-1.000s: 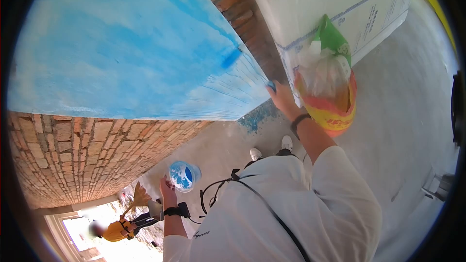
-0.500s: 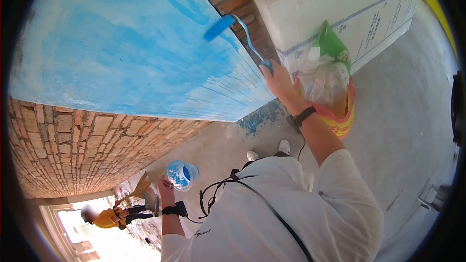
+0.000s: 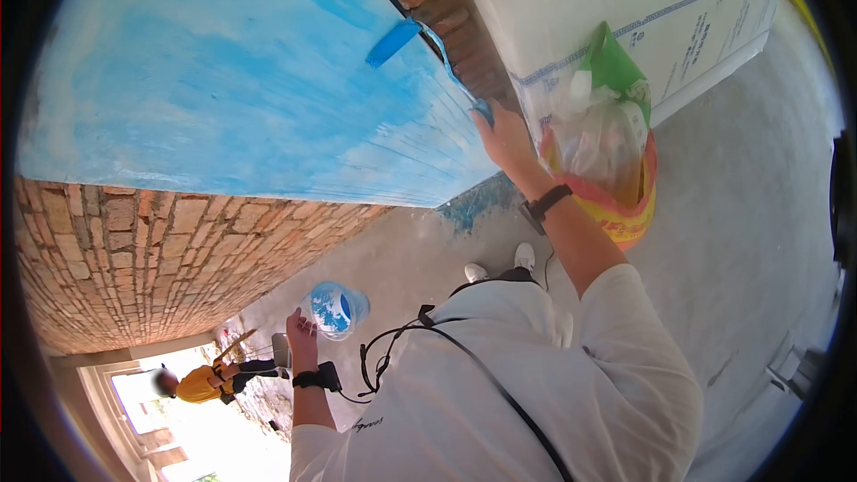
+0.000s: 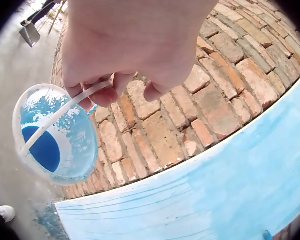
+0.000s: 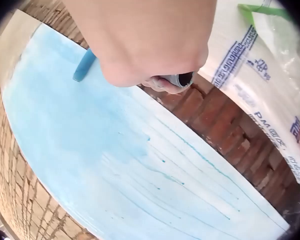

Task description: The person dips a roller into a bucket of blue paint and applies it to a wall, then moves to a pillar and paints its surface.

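My right hand (image 3: 511, 141) grips the handle of a paint roller, whose blue sleeve (image 3: 393, 43) lies against the blue-painted panel (image 3: 223, 80) near its edge. In the right wrist view the fist (image 5: 155, 55) is curled round the handle, and part of the roller (image 5: 84, 65) shows beside it. Thin blue drips run over the paler part of the panel (image 5: 190, 200). My left hand (image 4: 130, 45) has its fingers hooked round the white bar handle of a clear bucket (image 4: 80, 135), which hangs tilted with blue paint inside.
Brick wall (image 3: 170, 259) borders the panel. White wrapped sheets (image 3: 625, 18) stand at the right, beside a red and yellow bag (image 3: 641, 205) holding plastic and a green packet (image 3: 614, 67). A person in a yellow top (image 3: 198, 384) stands in the background near a bright opening.
The roller has come up from the lower part of the panel's edge and now lies slightly further up and left. The right hand has risen. The bucket has shifted a little.
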`<action>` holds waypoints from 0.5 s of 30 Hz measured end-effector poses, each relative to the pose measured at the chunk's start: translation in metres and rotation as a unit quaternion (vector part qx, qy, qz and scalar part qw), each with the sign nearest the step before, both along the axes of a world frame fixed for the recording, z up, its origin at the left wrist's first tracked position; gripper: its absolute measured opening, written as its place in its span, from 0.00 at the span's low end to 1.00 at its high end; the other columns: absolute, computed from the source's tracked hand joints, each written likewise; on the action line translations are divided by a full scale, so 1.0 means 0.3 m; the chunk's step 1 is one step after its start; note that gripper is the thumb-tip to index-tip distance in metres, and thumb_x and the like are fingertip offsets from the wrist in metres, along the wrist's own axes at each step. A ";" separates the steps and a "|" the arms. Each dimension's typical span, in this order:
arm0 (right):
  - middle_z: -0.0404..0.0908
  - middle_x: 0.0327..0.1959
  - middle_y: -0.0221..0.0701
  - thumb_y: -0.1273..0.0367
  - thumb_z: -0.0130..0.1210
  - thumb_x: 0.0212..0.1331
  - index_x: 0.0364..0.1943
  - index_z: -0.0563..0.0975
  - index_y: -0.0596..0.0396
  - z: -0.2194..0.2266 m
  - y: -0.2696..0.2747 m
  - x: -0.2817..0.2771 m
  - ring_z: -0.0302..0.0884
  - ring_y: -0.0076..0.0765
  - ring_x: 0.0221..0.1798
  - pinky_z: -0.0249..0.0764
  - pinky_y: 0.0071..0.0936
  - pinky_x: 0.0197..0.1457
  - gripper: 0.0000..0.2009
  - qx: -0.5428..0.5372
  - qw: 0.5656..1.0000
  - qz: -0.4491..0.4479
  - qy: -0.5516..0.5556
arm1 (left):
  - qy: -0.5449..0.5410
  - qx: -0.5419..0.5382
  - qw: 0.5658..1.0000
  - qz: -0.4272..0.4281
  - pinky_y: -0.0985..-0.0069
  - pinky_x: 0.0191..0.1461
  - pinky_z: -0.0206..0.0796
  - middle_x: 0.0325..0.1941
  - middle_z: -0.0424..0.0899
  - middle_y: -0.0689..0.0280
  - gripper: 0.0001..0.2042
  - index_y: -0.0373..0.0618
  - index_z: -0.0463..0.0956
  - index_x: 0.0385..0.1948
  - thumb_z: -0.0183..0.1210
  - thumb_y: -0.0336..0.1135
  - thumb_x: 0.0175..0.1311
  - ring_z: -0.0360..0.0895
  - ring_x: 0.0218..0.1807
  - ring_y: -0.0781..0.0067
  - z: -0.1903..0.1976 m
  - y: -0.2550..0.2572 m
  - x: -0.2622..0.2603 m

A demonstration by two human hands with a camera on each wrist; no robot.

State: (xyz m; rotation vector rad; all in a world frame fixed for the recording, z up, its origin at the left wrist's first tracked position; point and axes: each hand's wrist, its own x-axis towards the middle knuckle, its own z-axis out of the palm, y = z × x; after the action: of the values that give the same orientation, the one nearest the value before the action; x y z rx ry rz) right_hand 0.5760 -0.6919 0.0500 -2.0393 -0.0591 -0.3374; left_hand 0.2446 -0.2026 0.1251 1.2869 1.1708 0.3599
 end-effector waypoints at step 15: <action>0.80 0.30 0.51 0.52 0.47 0.64 0.41 0.74 0.61 -0.302 -0.130 -0.252 0.78 0.59 0.39 0.72 0.47 0.41 0.22 -0.090 0.994 -0.052 0.034 | -0.070 -0.042 0.988 -0.131 0.72 0.46 0.66 0.38 0.72 0.67 0.20 0.49 0.65 0.57 0.54 0.41 0.64 0.69 0.37 0.72 0.004 -0.062 0.098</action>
State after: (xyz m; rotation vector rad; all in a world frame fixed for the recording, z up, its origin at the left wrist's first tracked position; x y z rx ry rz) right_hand 0.5005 -0.7309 -0.0406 -2.2363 0.0605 -0.3366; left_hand 0.2740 -0.2211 0.1261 1.3014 0.8768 0.2000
